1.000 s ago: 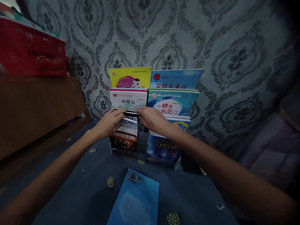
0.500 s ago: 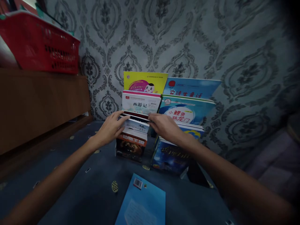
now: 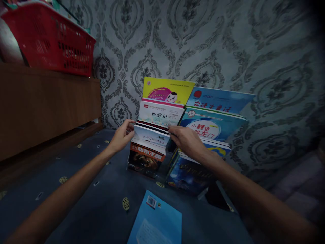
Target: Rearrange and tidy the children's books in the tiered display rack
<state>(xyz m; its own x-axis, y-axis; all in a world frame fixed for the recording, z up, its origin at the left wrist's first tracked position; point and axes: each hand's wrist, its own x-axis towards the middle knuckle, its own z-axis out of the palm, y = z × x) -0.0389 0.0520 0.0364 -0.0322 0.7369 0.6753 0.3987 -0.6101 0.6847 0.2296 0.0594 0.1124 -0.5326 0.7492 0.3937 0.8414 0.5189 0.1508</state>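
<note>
Our left hand (image 3: 124, 135), thumb and fingers apart, has moved off the top of the pale book (image 3: 151, 138) to its left edge, so we now flank it, upright behind the orange-and-black book (image 3: 146, 160). Whether our right hand (image 3: 188, 139) grips, we cannot tell.

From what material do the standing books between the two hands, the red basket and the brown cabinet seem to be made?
Standing books: paper with smooth card covers, judging by the printed fronts and thin pale edges.
Red basket: probably moulded plastic, slightly glossy, with slotted openings and soft highlights.
Brown cabinet: smooth, wood-like; solid wood or veneer, I cannot tell.
</note>
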